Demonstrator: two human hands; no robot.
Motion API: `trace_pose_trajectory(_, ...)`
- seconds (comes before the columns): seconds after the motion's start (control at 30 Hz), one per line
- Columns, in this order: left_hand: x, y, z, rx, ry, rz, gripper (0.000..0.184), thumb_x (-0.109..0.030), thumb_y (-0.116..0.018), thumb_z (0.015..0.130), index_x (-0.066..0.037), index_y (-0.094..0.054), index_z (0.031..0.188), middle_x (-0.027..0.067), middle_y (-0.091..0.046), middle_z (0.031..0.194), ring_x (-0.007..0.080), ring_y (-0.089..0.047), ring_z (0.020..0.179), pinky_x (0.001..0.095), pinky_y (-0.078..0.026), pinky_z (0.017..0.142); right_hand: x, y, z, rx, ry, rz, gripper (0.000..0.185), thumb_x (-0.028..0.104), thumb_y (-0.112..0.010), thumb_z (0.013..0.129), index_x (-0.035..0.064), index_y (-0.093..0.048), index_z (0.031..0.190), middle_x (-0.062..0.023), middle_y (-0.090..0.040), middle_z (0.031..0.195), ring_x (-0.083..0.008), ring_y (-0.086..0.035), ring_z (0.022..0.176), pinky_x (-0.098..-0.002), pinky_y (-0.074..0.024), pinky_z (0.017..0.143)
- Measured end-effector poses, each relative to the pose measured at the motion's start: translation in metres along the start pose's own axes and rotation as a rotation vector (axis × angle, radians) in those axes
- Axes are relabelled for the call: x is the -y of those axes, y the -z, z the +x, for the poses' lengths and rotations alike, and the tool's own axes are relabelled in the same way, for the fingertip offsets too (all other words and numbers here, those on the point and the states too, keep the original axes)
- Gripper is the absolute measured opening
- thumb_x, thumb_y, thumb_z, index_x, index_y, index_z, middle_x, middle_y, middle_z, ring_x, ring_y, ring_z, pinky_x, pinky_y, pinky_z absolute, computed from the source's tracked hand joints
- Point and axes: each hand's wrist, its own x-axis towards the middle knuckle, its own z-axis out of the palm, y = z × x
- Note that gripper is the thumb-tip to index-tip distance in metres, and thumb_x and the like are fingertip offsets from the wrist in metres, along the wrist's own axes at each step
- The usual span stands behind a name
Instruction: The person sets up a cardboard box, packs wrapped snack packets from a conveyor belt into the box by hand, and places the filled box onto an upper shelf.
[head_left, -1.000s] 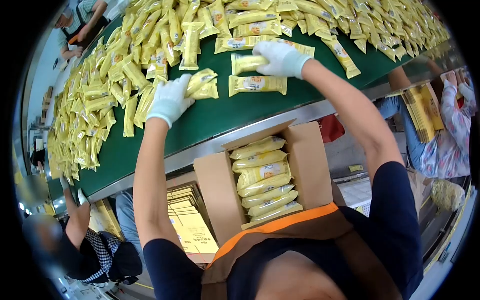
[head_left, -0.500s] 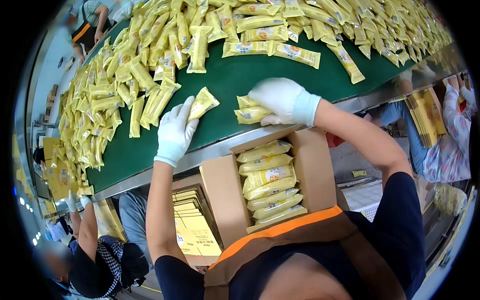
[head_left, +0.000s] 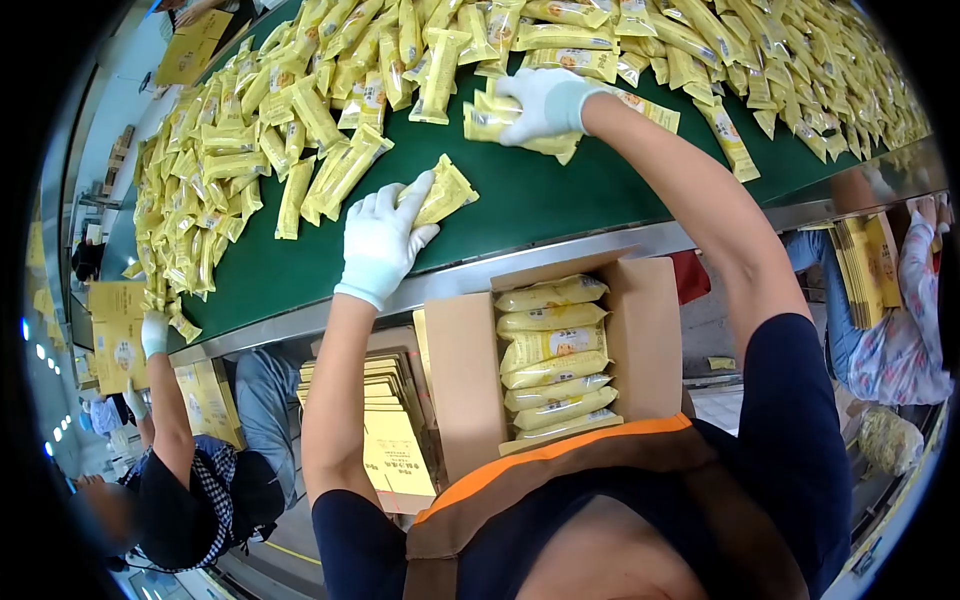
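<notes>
gathering step, looks like: yellow packets [head_left: 450, 190] clamped in the grip of both left hand [head_left: 383, 238] and right hand [head_left: 547, 104]; tidy lining-up seems needed next.

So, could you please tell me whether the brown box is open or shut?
Open: the brown box's side flaps are spread outward, and yellow packets show inside.

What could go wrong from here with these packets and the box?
The right hand is over several packets bunched together, so one might slip out. The box has its side flaps raised, and a packet carried over could catch on one. At the far left, a loose packet lies by the edge of the green belt and might get knocked off.
</notes>
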Motion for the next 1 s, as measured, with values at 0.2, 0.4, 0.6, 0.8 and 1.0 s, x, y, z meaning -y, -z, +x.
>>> trace_pose_trajectory(0.2,-0.015,-0.001,-0.004,-0.066,-0.034,0.116,0.076,-0.032,-0.073,0.082,-0.021,-0.040,0.149,0.0152,-0.060,0.120,0.0338,-0.060,0.104,0.0440,-0.047,0.093,0.004,-0.046,-0.062,-0.334,0.208,-0.237,0.080,0.053,-0.070,0.074,0.0172,-0.047,0.142,-0.0143,-0.060,0.118,-0.0295,-0.059,0.110,-0.0390,-0.0461,0.091)
trace_pose_trajectory(0.4,-0.026,0.023,-0.012,0.100,0.214,-0.317,0.077,-0.031,-0.070,0.086,-0.018,-0.034,0.153,0.0181,-0.058,0.122,0.0405,-0.059,0.104,0.0453,-0.048,0.093,-0.013,-0.021,-0.076,-0.156,-0.167,1.029,0.074,0.050,-0.068,0.087,0.0084,-0.042,0.142,-0.0132,-0.063,0.113,-0.0269,-0.064,0.099,-0.0376,-0.0531,0.088)
trace_pose_trajectory(0.6,-0.043,0.073,-0.038,-0.364,0.354,-1.555,0.072,-0.044,-0.059,0.098,-0.006,-0.030,0.152,0.0122,-0.054,0.126,0.0228,-0.058,0.105,0.0369,-0.050,0.093,-0.028,-0.010,-0.137,-0.189,0.231,2.299,0.063,0.055,-0.049,0.099,0.0035,-0.048,0.135,-0.0184,-0.063,0.114,-0.0371,-0.065,0.098,-0.0513,-0.0566,0.085)
trace_pose_trajectory(0.8,-0.110,0.115,-0.068,-0.167,0.049,-2.070,0.080,-0.056,-0.061,0.092,-0.005,-0.035,0.148,0.0107,-0.053,0.127,0.0240,-0.058,0.106,0.0387,-0.049,0.094,0.033,0.017,-0.241,-0.284,0.306,1.478,0.071,0.049,-0.063,0.090,0.0037,-0.045,0.141,-0.0142,-0.063,0.118,-0.0263,-0.066,0.102,-0.0395,-0.0553,0.086)
trace_pose_trajectory(1.0,-0.124,0.136,-0.059,0.016,0.056,-1.468,0.073,-0.043,-0.069,0.089,-0.002,-0.041,0.143,0.0130,-0.058,0.118,0.0198,-0.060,0.107,0.0364,-0.050,0.095,0.141,-0.061,-0.267,-0.062,0.587,-0.172,0.069,0.040,-0.079,0.072,0.0110,-0.054,0.129,-0.0127,-0.064,0.105,-0.0308,-0.064,0.099,-0.0424,-0.0528,0.078)
